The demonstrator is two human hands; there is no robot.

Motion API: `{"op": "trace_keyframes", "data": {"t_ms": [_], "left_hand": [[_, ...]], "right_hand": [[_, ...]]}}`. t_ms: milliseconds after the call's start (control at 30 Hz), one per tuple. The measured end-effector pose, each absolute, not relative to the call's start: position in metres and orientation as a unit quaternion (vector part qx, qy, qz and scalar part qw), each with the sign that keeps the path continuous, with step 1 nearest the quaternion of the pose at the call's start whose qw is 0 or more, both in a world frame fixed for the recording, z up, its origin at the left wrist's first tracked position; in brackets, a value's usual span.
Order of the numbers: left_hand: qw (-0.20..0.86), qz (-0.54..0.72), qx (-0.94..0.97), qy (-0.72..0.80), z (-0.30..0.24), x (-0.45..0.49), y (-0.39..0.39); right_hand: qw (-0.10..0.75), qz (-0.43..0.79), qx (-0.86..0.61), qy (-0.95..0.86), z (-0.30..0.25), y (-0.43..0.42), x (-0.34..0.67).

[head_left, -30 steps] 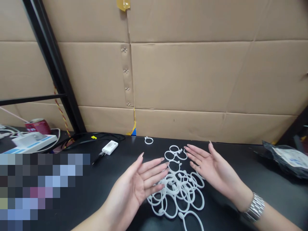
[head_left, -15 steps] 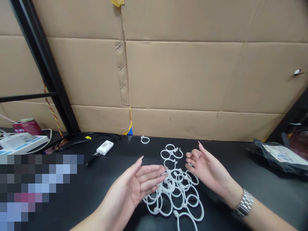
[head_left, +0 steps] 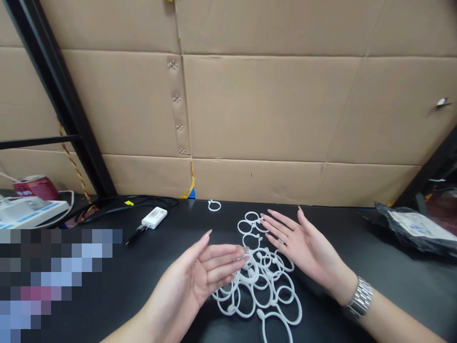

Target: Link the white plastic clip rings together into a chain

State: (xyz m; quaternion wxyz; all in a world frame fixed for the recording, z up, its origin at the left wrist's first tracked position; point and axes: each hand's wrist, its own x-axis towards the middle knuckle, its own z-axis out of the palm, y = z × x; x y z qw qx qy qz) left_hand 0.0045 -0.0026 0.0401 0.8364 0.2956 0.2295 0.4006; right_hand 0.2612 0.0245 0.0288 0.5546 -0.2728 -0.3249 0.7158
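A loose pile of white rings with small knobs [head_left: 262, 286], several of them overlapping, lies on the black table [head_left: 143, 271]. On its left edge is my left hand [head_left: 203, 271], palm turned inward, fingers stretched out over part of the pile; whether they touch it I cannot tell. Opposite, my right hand [head_left: 300, 240] has its fingers extended beside the upper rings, partly covering one of them. Neither hand holds anything. A single white ring [head_left: 214, 206] sits apart, close to the cardboard wall.
Behind the table stands a cardboard wall [head_left: 271, 109]. To the left are a white adapter [head_left: 154, 217], black cables [head_left: 143, 201], a power strip [head_left: 43, 212] and a red can [head_left: 37, 188]. A black plastic package [head_left: 421, 228] lies at the right.
My right hand's fingers have straightened from a curl and now reach left over the upper rings. My left hand is almost unchanged. The view has shifted slightly.
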Motion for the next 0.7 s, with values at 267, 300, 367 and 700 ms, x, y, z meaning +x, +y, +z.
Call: {"op": "trace_keyframes", "data": {"t_ms": [267,300,367,700], "left_hand": [[0.83,0.404,0.304,0.234,0.039,0.006,-0.002],[0.831,0.404,0.305,0.232,0.039,0.006,-0.002],[0.833,0.402,0.304,0.23,0.039,0.006,-0.002],[0.83,0.41,0.293,0.24,0.04,0.007,-0.004]], "right_hand": [[0.461,0.435,-0.479,-0.607,0.029,0.025,0.266],[0.446,0.388,-0.5,-0.633,0.027,0.026,0.267],[0.432,0.328,-0.521,-0.659,0.023,0.029,0.272],[0.342,0.16,-0.574,-0.727,-0.005,0.06,0.283]]}}
